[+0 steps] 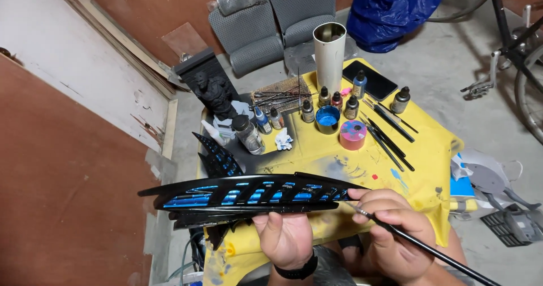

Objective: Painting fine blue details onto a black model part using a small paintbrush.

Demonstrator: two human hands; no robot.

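Black wing-shaped model part with blue metallic slots was held level over the near edge of the table, in front of the person. Left hand gripped it from below, fingers curled shut around its lower edge; black wristband on that wrist. Right hand was closed in a pen grip on a thin black paintbrush, its tip touching the part's right end.

Head view, surface: small table under a yellow cloth, stained with blue and grey paint. On it: a row of small paint bottles, a blue-filled cup, a pink tape roll, spare brushes, a tall white tube standing upright, a dark phone, a glass jar and a dark figurine. A second black-and-blue part lay at the table's left edge.

Room: grey concrete floor, reddish-brown board walls, two grey seat cushions behind the table, a blue plastic bag, bicycle at far right.
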